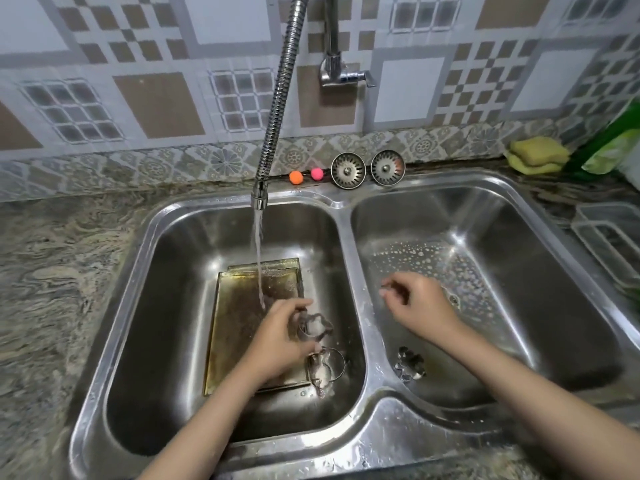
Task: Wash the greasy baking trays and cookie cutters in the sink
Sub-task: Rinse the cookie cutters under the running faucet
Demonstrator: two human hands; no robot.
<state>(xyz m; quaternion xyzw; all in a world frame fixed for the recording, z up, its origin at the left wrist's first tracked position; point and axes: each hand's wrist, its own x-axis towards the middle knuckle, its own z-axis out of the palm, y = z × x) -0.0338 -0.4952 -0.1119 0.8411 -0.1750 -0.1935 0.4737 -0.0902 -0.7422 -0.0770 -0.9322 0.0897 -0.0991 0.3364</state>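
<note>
Your left hand [277,336] pinches a cutter [316,325] beside the stream [259,258]; bring it under, turning it. Right hand [417,301] hangs loose, empty.

so the sink [349,216] is shiny silver steel, trays [242,327] in it are a brassy gold with brown grease. wall tiles [159,105] do white, tan and grey checker squares, desk [52,271] is swirly grey-beige marble. one orange ball [295,177], one pink ball [317,173], yellow sponges [538,154], green bag [613,143]
</note>
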